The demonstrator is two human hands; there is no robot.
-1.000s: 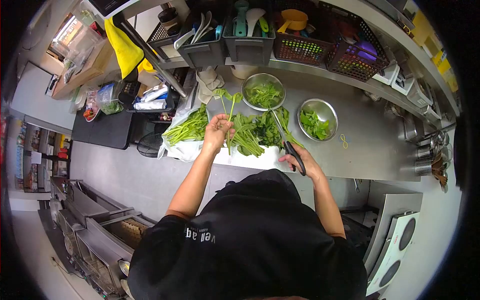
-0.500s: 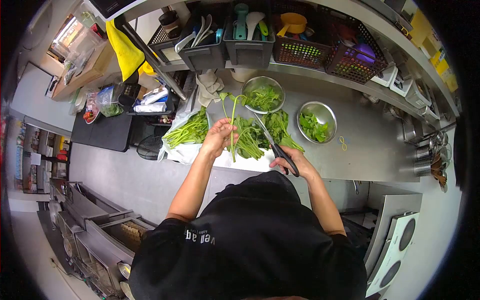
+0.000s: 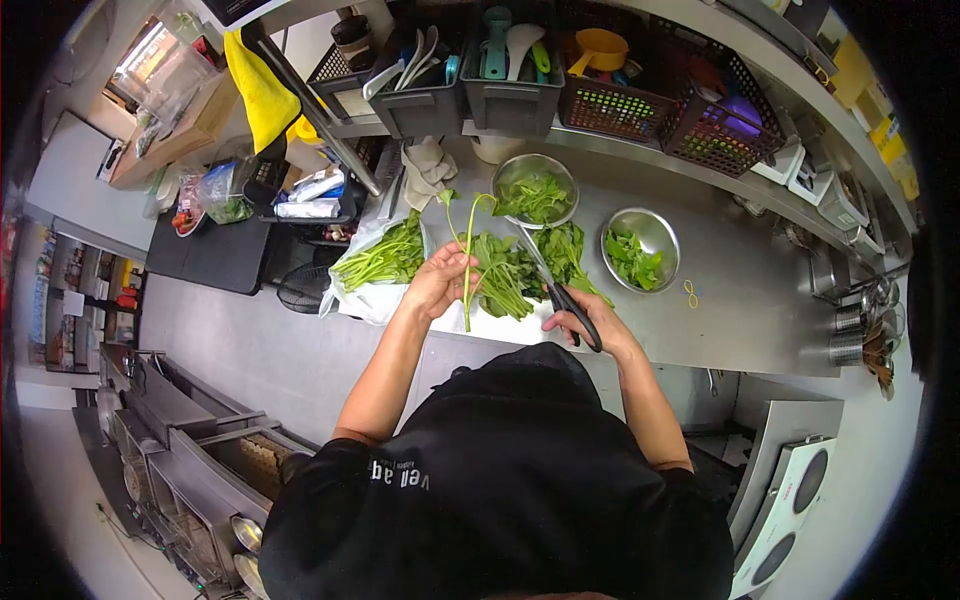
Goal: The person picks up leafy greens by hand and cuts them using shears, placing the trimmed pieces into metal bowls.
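Observation:
My left hand [image 3: 442,282] pinches a long green stem [image 3: 469,275] upright over the counter's front edge, with a small leaf at one upper tip. In my right hand [image 3: 600,325] is a pair of black-handled scissors [image 3: 533,253], blades pointing away toward the near steel bowl [image 3: 541,162]; the blades look nearly closed. That bowl holds cut leaves [image 3: 536,198]. Between my hands lie leafy bunches [image 3: 506,288] on a white surface, with more greens [image 3: 566,250] beside the blades. Left of my left hand, more stems [image 3: 385,256] lie in a white plastic bag [image 3: 347,301].
A second steel bowl [image 3: 662,232] with leaves stands to the right, near yellow rubber bands [image 3: 691,293]. A crumpled cloth [image 3: 425,165] lies at the back left. Above runs a shelf with utensil bins [image 3: 510,105] and baskets [image 3: 612,103].
The whole view has shifted slightly. My left hand still holds the stem and my right hand the scissors, both in almost the same place.

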